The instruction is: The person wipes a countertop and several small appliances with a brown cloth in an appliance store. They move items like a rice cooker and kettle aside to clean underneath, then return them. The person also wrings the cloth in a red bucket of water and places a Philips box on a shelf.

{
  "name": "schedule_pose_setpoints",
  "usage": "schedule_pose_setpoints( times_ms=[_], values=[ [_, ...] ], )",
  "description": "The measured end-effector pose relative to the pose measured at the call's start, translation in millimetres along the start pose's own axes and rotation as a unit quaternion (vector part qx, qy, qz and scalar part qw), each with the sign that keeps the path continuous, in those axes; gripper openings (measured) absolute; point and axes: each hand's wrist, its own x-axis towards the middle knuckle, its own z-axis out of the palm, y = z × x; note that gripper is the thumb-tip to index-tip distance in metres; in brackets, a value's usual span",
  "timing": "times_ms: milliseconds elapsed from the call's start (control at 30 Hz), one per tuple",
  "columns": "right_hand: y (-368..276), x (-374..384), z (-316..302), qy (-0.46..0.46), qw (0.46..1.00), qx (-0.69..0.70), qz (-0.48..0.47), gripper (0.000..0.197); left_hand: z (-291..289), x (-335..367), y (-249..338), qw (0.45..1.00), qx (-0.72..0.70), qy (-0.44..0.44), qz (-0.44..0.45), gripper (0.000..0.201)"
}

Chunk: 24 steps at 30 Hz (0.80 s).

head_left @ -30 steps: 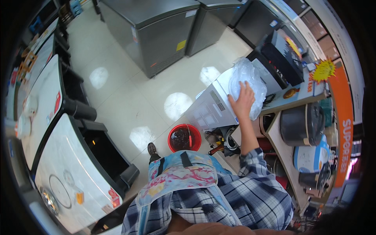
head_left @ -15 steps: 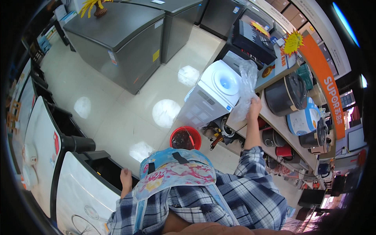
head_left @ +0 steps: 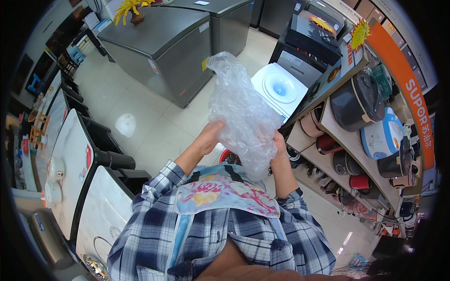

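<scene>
Pinching opposite sides, the left hand (head_left: 210, 136) and right hand (head_left: 279, 146) close their fingers on a clear plastic bag (head_left: 241, 110) left of the water dispenser (head_left: 280, 88), presumably because it is limp.

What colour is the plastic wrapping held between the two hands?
The plastic wrapping is translucent and whitish, best seen in the head view.

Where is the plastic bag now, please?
In the head view, the plastic bag is held between the left hand and right hand, left of the white machine.
</scene>
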Motion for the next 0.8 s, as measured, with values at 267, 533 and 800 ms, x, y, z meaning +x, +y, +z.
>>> schedule_pose_setpoints(
  times_ms=[267, 533, 800],
  values=[
    [-52, 2, -38, 0.163, 0.949, -0.035, -0.268, 0.032, -23, 46, 31, 0.986, -0.084, 0.108, 0.100, 0.019],
    [-61, 21, -67, 0.281, 0.874, -0.022, -0.396, 0.019, -103, 109, 64, 0.981, -0.087, 0.130, 0.110, 0.016],
    [-5, 96, -3, 0.432, 0.789, -0.310, -0.307, 0.017, -185, 132, 104, 0.892, 0.322, 0.187, 0.254, 0.026]
  ],
)
